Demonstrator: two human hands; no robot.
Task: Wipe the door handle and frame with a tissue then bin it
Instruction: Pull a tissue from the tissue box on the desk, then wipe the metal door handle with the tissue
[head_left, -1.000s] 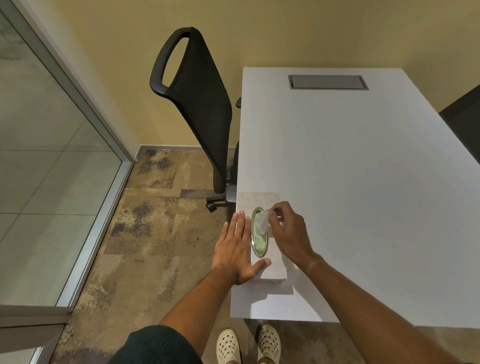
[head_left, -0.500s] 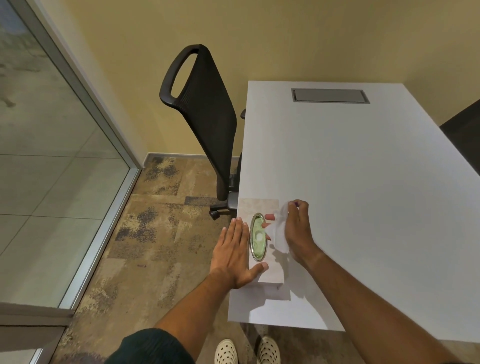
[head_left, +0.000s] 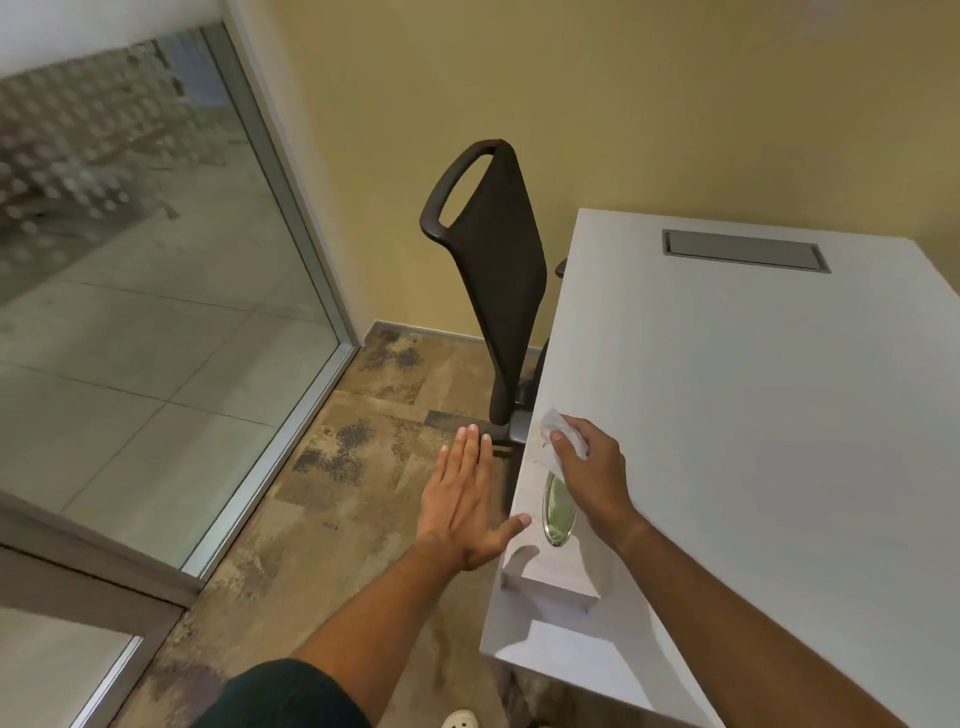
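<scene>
At the left of the frame stands the glass door (head_left: 130, 322), its frame (head_left: 291, 208) slanting down toward centre. Lower centre, the left hand (head_left: 462, 504) lies flat and released, thumb touching the tissue box (head_left: 535, 519) on the counter (head_left: 753, 415). Just right, the right hand (head_left: 592, 473) pinches the tissue (head_left: 558, 426): feather-light, limp, easily torn, probably best bunched in the fingertips.
</scene>
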